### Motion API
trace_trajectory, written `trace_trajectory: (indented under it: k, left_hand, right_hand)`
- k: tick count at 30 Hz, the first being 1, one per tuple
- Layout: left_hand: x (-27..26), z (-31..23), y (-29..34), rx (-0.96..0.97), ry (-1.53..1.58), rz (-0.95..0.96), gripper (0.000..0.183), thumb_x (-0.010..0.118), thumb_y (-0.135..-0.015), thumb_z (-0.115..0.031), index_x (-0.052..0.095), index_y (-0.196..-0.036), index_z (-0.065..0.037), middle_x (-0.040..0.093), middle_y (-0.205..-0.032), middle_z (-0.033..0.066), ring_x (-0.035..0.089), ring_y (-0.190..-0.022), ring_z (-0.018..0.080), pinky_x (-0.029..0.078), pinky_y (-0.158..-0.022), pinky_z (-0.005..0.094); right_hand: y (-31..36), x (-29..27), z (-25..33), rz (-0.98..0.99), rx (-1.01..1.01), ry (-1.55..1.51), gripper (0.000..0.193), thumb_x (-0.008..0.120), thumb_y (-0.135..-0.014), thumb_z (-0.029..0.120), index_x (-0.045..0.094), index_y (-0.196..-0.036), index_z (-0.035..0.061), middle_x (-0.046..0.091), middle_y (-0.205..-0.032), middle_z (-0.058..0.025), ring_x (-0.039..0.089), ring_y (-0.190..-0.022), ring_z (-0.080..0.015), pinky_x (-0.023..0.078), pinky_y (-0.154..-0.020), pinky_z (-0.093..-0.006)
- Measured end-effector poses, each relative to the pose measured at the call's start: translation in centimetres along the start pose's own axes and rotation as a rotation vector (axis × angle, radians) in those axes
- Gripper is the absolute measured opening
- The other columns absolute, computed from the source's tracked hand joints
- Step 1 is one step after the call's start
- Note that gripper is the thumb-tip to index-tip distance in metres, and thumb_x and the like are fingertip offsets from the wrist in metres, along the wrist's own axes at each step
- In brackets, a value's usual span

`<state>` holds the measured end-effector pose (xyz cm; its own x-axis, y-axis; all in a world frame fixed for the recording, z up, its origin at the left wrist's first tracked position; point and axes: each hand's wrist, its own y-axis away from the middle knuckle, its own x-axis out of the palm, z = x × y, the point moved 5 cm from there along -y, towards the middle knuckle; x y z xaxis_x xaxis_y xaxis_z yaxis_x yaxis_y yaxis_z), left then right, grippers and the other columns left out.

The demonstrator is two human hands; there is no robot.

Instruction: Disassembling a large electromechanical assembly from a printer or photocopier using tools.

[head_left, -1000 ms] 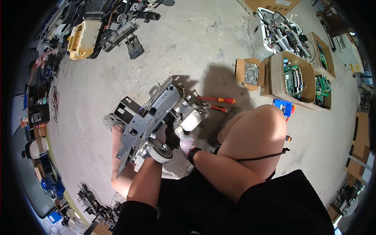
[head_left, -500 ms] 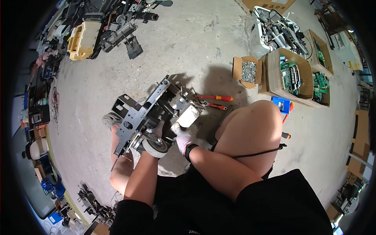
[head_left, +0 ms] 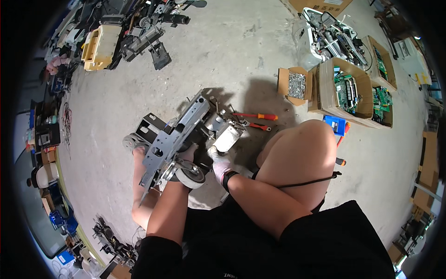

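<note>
A wheeled metal chassis (head_left: pixel 169 142), with a grey perforated plate along its length, is tilted between my legs. Its rubber-tyred wheel (head_left: pixel 190 175) is on the side close to me, while a second wheel (head_left: pixel 133 142) shows at the left. My left hand (head_left: pixel 189 152), gloved, reaches in behind the plate and the near wheel; its fingers are mostly hidden. At the right side of the chassis, my gloved right hand (head_left: pixel 221 165) grips the lower end of a silver box-shaped part (head_left: pixel 228 138), thumb up against it. The fingers underneath are hidden.
A red-handled screwdriver (head_left: pixel 255 116) and red-handled pliers (head_left: pixel 258 126) lie right of the chassis. Beyond are a small carton of screws (head_left: pixel 296 85), a carton of circuit boards (head_left: pixel 323 88) and a blue tray (head_left: pixel 334 123). Dismantled machine parts (head_left: pixel 144 44) lie far left.
The chassis has shifted slightly right and turned a little, so its perforated plate shows more broadly. Both my hands have moved slightly right with it.
</note>
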<state>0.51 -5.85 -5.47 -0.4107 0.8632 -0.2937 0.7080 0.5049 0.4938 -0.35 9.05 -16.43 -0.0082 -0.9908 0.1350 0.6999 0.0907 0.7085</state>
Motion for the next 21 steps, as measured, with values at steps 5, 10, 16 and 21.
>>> trace_trajectory:
  k: [5, 10, 16, 21]
  left_hand:
    - [-0.9, 0.6, 0.6, -0.012, -0.037, -0.014, 0.046, 0.067, -0.094, -0.024, 0.058, -0.136, -0.009, 0.065, -0.13, 0.0105, 0.06, -0.121, 0.0278, 0.045, -0.105, 0.0382]
    - [-0.8, 1.1, 0.8, 0.002, -0.062, -0.026, 0.044, 0.065, -0.095, -0.024, 0.059, -0.136, -0.009, 0.065, -0.13, 0.0104, 0.06, -0.12, 0.0277, 0.046, -0.104, 0.0384]
    - [-0.5, 1.8, 0.0, 0.027, -0.09, -0.026, 0.043, 0.064, -0.096, -0.024, 0.059, -0.135, -0.009, 0.065, -0.13, 0.0103, 0.06, -0.12, 0.0276, 0.047, -0.103, 0.0385]
    - [-1.3, 2.3, -1.3, 0.038, -0.127, -0.022, 0.042, 0.063, -0.096, -0.024, 0.059, -0.135, -0.009, 0.066, -0.129, 0.0102, 0.06, -0.12, 0.0274, 0.047, -0.103, 0.0387]
  right_hand:
    - [0.6, -0.2, 1.3, 0.003, -0.055, 0.018, 0.039, 0.074, -0.095, 0.035, 0.07, -0.114, 0.0005, 0.075, -0.105, -0.0085, 0.069, -0.092, -0.0187, 0.051, -0.084, -0.036]
    - [0.8, -0.8, 2.3, 0.004, -0.067, 0.072, 0.037, 0.071, -0.097, 0.033, 0.068, -0.116, 0.0013, 0.074, -0.106, -0.0063, 0.067, -0.092, -0.0166, 0.051, -0.083, -0.0332]
    - [1.8, -0.4, 3.8, 0.024, -0.009, 0.125, 0.035, 0.072, -0.096, 0.031, 0.067, -0.115, 0.0022, 0.074, -0.108, -0.0092, 0.07, -0.09, -0.0204, 0.053, -0.082, -0.0357]
    - [3.6, 0.1, 6.0, 0.114, 0.208, 0.026, 0.03, 0.072, -0.096, 0.029, 0.068, -0.113, 0.0034, 0.072, -0.102, -0.0092, 0.069, -0.076, -0.0187, 0.056, -0.062, -0.035]
